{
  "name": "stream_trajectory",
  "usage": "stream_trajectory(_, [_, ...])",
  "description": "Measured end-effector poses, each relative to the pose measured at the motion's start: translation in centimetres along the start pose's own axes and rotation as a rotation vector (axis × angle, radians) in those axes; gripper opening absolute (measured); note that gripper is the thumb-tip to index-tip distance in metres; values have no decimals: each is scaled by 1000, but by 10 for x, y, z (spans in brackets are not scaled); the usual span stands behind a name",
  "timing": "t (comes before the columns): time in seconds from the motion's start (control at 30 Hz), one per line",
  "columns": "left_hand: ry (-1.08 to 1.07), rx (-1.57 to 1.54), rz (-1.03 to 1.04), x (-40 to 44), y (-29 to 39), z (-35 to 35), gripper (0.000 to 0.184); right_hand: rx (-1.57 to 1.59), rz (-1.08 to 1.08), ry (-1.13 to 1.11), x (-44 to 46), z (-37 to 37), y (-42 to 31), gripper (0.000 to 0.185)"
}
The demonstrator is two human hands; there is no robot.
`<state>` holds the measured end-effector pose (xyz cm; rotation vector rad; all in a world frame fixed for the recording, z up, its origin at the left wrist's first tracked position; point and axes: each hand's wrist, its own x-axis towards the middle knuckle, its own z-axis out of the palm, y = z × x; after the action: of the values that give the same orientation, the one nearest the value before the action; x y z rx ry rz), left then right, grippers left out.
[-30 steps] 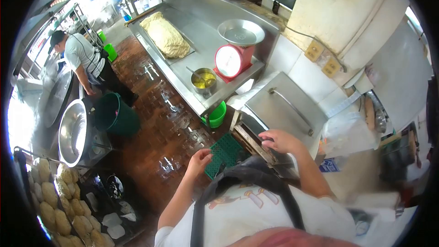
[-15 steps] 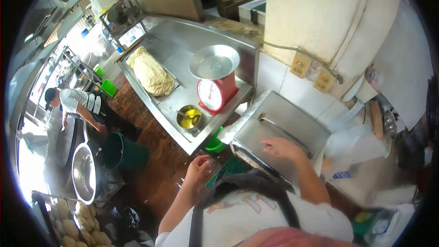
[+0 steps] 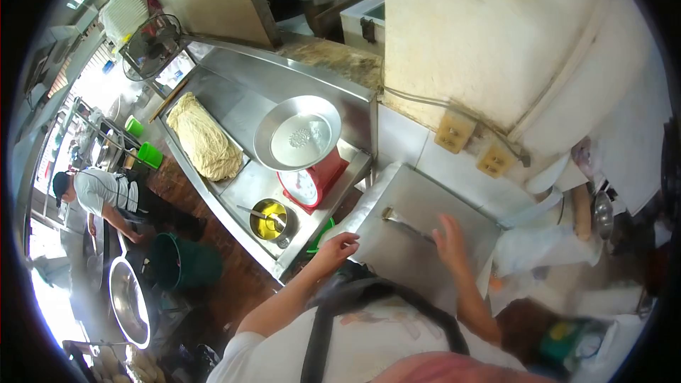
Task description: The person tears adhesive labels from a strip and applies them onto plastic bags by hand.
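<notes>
My left hand (image 3: 338, 250) hovers near the left edge of a flat stainless steel box lid (image 3: 397, 262); its fingers are loosely bent and nothing shows in them. My right hand (image 3: 452, 247) is over the lid's right part, fingers stretched and apart, beside a metal bar handle (image 3: 408, 225) whose far end it hides. Whether it touches the handle I cannot tell. Left of the lid, on a steel table (image 3: 237, 103), stand a red dial scale (image 3: 312, 181) with a round metal pan (image 3: 298, 135) and a steel pot (image 3: 268, 220) of yellow liquid with a utensil in it.
A large mass of pale dough (image 3: 202, 138) lies on the table. At left, a person (image 3: 106, 195) bends over a work surface near a dark green bin (image 3: 184, 262) and a big metal basin (image 3: 129, 305). Wall sockets (image 3: 454, 132) and a plastic sheet (image 3: 546, 234) are at right.
The view has shifted nearer the table and lid. My left hand has moved right, to the lid's edge. My right hand has turned fingers-up and moved beside the handle's right part.
</notes>
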<state>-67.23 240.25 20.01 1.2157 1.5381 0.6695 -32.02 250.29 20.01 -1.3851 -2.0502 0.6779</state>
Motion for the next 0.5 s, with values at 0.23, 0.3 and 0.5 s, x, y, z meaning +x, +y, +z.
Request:
stream_trajectory(0.23, [-209, -7, 145, 87, 22, -20, 40, -262, 110, 138, -35, 70, 60, 68])
stream_trajectory(0.3, [-217, -31, 167, 108, 18, -28, 38, -376, 119, 67, -39, 80, 63, 71])
stream_trajectory(0.5, [-246, -110, 179, 163, 2, -50, 36, -482, 196, -64, -29, 85, 67, 75])
